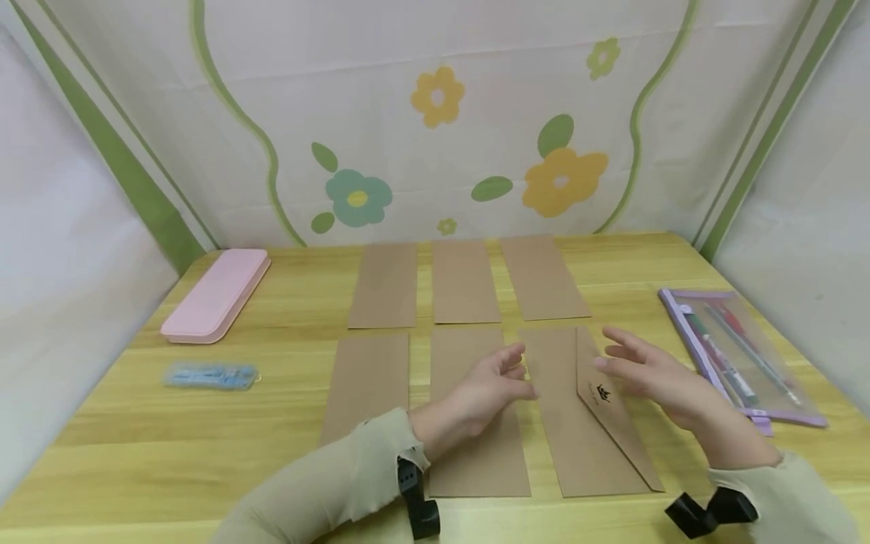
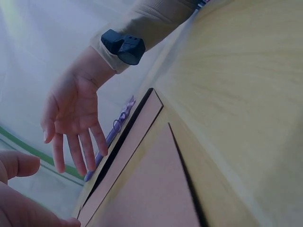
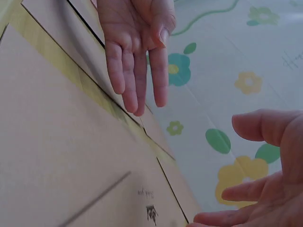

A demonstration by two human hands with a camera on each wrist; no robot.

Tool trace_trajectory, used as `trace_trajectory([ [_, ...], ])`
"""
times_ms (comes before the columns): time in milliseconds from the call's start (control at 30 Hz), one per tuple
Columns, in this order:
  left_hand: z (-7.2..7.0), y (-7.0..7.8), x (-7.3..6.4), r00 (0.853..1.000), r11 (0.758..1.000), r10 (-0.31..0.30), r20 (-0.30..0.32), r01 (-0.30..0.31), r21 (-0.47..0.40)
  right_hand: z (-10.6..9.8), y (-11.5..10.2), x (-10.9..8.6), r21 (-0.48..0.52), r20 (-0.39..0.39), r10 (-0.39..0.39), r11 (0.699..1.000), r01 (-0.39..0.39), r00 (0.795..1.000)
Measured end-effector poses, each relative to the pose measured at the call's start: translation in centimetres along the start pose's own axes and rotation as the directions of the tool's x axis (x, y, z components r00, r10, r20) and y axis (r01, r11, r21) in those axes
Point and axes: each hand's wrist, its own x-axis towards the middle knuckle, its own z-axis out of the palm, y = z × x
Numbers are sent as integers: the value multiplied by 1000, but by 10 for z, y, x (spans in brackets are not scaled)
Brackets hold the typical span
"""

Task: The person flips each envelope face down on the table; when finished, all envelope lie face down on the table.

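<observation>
My left hand [image 1: 485,385] hovers over the front middle brown envelope [image 1: 479,461], fingers loosely bent and nothing in them. To its right, my right hand [image 1: 655,378] is held above the front right envelope [image 1: 578,446], whose pointed flap [image 1: 612,423] faces up and bears a small black crown print. Both palms turn toward each other in the wrist views, and the right hand [image 2: 78,113] has its fingers extended. A third envelope [image 1: 370,378] lies front left. Behind them lie three more envelopes in a row, among them a back middle envelope [image 1: 465,283].
A pink pencil case [image 1: 217,295] stands at the back left, with a small blue item in clear wrapping [image 1: 212,376] in front of it. At the right lies a see-through zip pouch [image 1: 748,363] with purple edging and pens inside. A flowered cloth [image 1: 435,166] hangs behind the table.
</observation>
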Motion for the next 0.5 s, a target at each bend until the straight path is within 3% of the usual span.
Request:
trace_trajectory([
  [300,9,-4,9,1000,999,-29,-9,28,-22,-7,16,5,97,43,4,995,-8,999],
  [500,12,-4,13,999,999,-29,-22,27,-47,-7,21,7,107,38,-8,994,4,999],
])
